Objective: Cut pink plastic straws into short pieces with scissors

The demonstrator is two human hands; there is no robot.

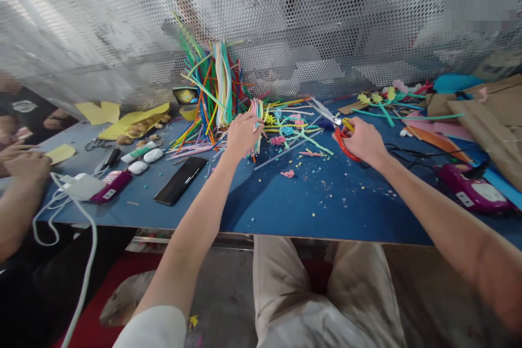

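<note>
My left hand reaches across the blue table and its fingers close round a small bunch of pastel pipe cleaners beside a big upright pile of colourful pipe cleaners. My right hand grips scissors with red and yellow handles, their blades pointing up and left. Between my hands lie loose pipe cleaner pieces and small cut scraps.
A black phone, white earbud cases, and a purple glue gun lie on the table. Brown paper and craft flowers sit at right. Another person's hands rest at left. A perforated metal screen backs the table.
</note>
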